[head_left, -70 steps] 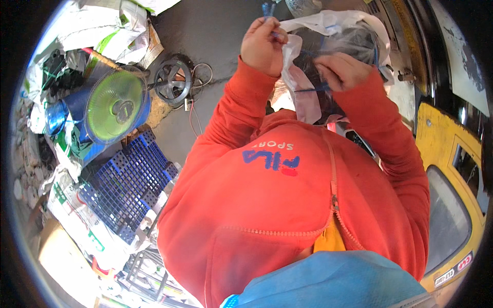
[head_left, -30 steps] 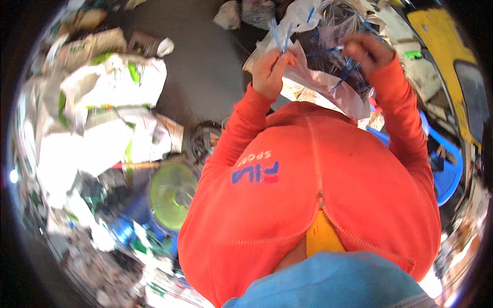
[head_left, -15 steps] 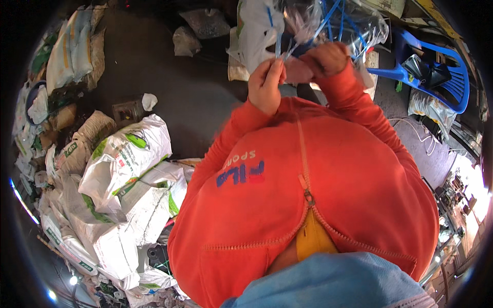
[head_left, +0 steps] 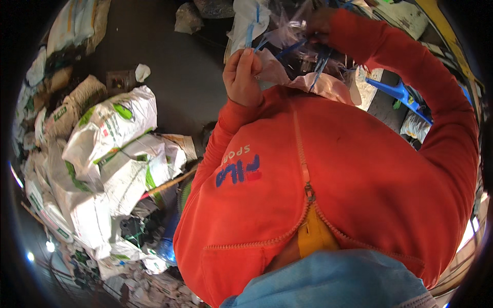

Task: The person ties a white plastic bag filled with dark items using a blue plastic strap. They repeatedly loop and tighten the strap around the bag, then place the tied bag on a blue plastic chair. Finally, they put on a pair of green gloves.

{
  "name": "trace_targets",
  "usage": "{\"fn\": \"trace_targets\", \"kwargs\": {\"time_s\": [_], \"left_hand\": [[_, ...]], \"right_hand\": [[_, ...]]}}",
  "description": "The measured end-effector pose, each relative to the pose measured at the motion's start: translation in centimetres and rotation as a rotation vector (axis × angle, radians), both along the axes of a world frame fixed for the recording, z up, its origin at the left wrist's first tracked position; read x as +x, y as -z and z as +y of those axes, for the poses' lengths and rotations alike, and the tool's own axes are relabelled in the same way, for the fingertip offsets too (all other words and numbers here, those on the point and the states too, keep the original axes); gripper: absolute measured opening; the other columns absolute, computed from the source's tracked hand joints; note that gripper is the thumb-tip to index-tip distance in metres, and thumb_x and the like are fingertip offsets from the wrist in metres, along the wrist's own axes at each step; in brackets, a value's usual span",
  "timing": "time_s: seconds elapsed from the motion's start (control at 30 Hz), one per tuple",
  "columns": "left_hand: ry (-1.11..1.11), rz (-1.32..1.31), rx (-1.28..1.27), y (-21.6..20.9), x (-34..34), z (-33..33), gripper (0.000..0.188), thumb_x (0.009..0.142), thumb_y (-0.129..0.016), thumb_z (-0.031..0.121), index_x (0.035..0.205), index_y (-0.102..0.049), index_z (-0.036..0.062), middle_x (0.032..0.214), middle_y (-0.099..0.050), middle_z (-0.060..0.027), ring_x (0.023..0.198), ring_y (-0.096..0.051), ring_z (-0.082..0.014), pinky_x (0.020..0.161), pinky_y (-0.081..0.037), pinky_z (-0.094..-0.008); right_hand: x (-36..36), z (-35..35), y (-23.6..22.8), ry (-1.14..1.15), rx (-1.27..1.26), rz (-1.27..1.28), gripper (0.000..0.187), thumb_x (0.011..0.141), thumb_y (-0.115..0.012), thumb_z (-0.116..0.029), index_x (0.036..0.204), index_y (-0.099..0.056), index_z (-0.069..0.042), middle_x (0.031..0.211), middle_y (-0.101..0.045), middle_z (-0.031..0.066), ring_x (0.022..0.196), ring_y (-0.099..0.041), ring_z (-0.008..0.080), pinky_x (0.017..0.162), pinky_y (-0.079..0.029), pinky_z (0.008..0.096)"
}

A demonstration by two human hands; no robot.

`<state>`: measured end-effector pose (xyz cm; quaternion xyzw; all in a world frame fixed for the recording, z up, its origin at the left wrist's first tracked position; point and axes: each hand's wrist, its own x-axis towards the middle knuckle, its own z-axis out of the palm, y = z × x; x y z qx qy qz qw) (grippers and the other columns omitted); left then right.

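Note:
Between thumb and fingertips, my left hand (head_left: 243,76) pinches a thin blue plastic strap (head_left: 250,36). White plastic sheeting (head_left: 245,23) hangs just behind that strap. My right hand (head_left: 320,25) is at the upper middle, dark in shadow, against a bundle of clear plastic film (head_left: 285,20). More blue straps (head_left: 321,69) cross this bundle below the right hand. Shadow hides how the right fingers are bent and whether they grip anything. A pale pinkish sheet (head_left: 328,88) lies between the bundle and my orange sweater.
White sacks with green print (head_left: 120,120) are heaped on the left, and further sacks (head_left: 72,25) stand at the far left. A blue plastic chair (head_left: 400,95) is partly hidden by my right arm. Clear bags (head_left: 190,18) lie on the dark floor (head_left: 154,46).
My right hand has moved up and away from the left one, deeper over the clear film, with its elbow swung outward. My left hand has shifted slightly left, still pinching blue strap.

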<state>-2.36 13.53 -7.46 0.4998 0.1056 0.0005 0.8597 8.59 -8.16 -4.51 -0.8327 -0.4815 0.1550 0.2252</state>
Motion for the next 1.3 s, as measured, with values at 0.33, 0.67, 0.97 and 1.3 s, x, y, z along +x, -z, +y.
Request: {"fn": "trace_targets", "kwargs": {"time_s": [0.33, 0.67, 0.97, 1.3], "left_hand": [[-0.167, 0.103, 0.026, -1.7, 1.2, -3.7, 0.026, 0.083, -0.047, 0.008, 0.058, -0.040, 0.0065, 0.052, -0.035, 0.0020, 0.046, -0.028, -0.0066, 0.044, -0.024, -0.0229], [0.130, 0.050, 0.109, -2.2, 1.9, -2.6, 0.029, 0.085, -0.045, 0.013, 0.058, -0.039, 0.0061, 0.055, -0.038, 0.0005, 0.050, -0.032, -0.0077, 0.049, -0.025, -0.0219], [0.436, -0.608, 0.709, -3.7, 1.4, 3.8, 0.019, 0.080, -0.052, 0.009, 0.062, -0.053, 0.0032, 0.073, -0.054, -0.0045, 0.077, -0.047, -0.0189, 0.071, -0.035, -0.0274], [0.725, -0.941, 0.695, -9.1, 4.4, 5.1, 0.012, 0.082, -0.050, 0.009, 0.080, -0.061, 0.0036, 0.095, -0.052, -0.0064, 0.093, -0.049, -0.0191, 0.080, -0.040, -0.0306]], "right_hand": [[-1.0, 0.5, 0.7, 0.156, 0.076, 0.089, 0.010, 0.072, -0.060, -0.011, 0.079, -0.059, -0.003, 0.074, -0.057, 0.0094, 0.070, -0.056, 0.0272, 0.060, -0.045, 0.0342], [-2.9, 1.4, 0.0, 0.264, 0.020, -0.070, 0.018, 0.077, -0.053, -0.021, 0.083, -0.060, -0.005, 0.081, -0.058, 0.0108, 0.075, -0.056, 0.0287, 0.064, -0.045, 0.0366], [-11.8, 6.9, -1.1, 0.638, 0.395, 0.421, 0.022, 0.076, -0.061, -0.010, 0.098, -0.057, -0.007, 0.079, -0.056, 0.0088, 0.070, -0.056, 0.0234, 0.063, -0.045, 0.0318], [-14.9, 11.4, 4.8, 0.914, 0.721, -0.214, 0.006, 0.079, -0.056, -0.010, 0.078, -0.058, -0.004, 0.072, -0.057, 0.0097, 0.066, -0.055, 0.0274, 0.057, -0.044, 0.0341]]}}
